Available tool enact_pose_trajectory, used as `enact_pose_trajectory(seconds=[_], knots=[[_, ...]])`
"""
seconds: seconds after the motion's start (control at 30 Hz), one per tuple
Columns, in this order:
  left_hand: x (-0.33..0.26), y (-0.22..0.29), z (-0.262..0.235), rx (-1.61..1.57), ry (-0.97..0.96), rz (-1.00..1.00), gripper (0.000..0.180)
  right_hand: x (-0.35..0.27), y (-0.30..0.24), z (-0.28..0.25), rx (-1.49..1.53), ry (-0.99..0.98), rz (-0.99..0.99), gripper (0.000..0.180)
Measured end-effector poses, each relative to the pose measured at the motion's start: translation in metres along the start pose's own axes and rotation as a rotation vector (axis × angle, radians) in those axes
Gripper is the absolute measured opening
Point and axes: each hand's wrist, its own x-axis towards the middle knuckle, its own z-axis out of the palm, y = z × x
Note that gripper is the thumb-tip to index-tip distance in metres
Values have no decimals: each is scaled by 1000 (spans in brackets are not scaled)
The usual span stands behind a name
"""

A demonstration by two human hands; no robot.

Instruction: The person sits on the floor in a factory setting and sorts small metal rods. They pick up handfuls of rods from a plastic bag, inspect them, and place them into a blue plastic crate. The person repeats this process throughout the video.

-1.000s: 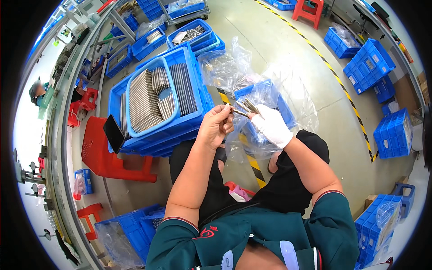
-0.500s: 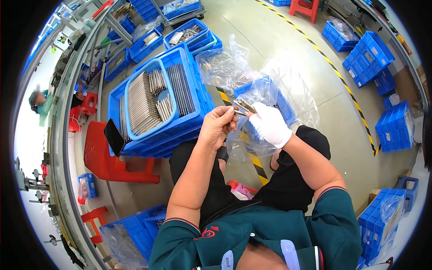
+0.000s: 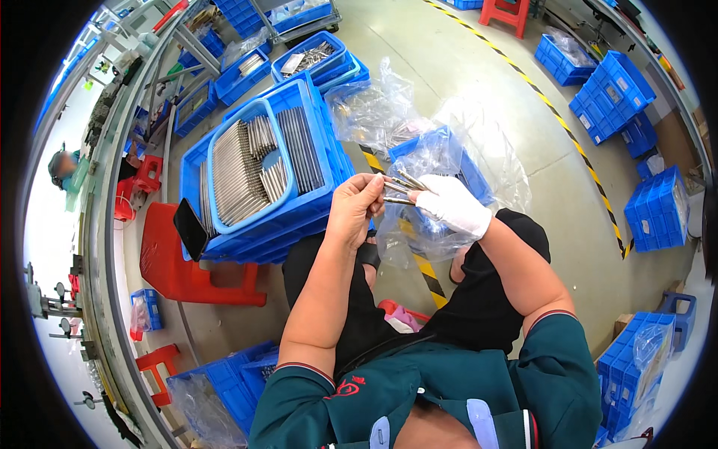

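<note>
In front of my knees my two hands work close together. My gloved right hand is closed round several slim metal rods, which stick out toward the left and fan apart at their ends. The bare left hand pinches the left end of one or more of these rods between thumb and fingers; exactly how many is hidden. Just left of that hand, a light-blue tray full of rows of similar rods rests on a stack of blue crates. Beneath the right hand sits a blue crate lined with clear plastic.
A dark phone-like slab leans at the near left corner of the crate stack. Below it is a red stool. Clear plastic bags spread on the floor ahead. More blue crates line the right side. Another person is far left.
The rods in my right hand have fanned apart, with a lower one now separate. My left hand has shifted slightly left, and the right glove has turned a little.
</note>
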Motion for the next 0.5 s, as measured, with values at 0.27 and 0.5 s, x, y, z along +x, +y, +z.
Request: enact_pose_trajectory(seconds=[0.27, 0.5], knots=[[-1, 4, -3, 104, -42, -19, 15, -2, -2, -2, 51, -26, 43, 28], [-2, 5, -7, 108, -71, -54, 14, -3, -2, 0, -10, 15, -81, 25]])
